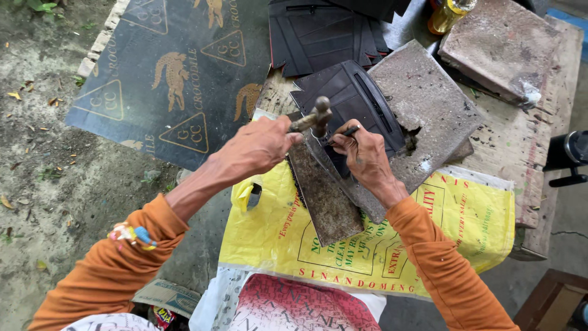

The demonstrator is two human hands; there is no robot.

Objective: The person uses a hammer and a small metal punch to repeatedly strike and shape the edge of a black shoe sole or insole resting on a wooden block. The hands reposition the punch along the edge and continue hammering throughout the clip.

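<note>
Left hand [260, 147] is clenched on a hammer [313, 117], handle running L-R, metal head up and poised just above the tool tip. Right hand [361, 156] is pinched on a thin dark punch [346, 132], held w/ tip down on the black leather piece [355, 98]. The leather is laid on a grey stone slab [429, 104] on the desk [520, 153], directly ahead of both hands, long axis slanted up-left to down-right. A rusty metal plate [324, 202] is seen below the hands, over a yellow sack [465, 227]. Hammer head is nearest the punch, approx. touching; contact can't be confirmed.
</note>
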